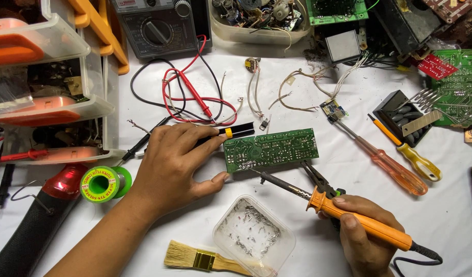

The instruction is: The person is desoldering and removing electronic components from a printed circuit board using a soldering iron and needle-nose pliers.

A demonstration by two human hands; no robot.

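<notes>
A white work table (349, 102) fills the view, crowded along its far edge. At the far left stands a stack of clear plastic drawers (51, 77) with orange parts inside; just right of it sits a grey multimeter (159, 28) whose red and black leads (189, 92) loop across the table. A clear tub of scrap parts (259, 20) and several green boards (459, 84) lie far and right.

At the centre lies a long green circuit board (271, 150), solder side up. The left hand (171, 166) reaches in from the near left, fingers curled around a black tool with a yellow band (230, 132), thumb pressed to the board's left edge. The right hand (364, 236), near right, grips an orange-handled soldering iron (343, 213), its tip touching the board's near edge.

Two screwdrivers (395, 166) lie right of the board. Near, a clear lid (254, 236) holds solder bits, beside a small brush (205, 258); a green solder spool (102, 183) sits left.
</notes>
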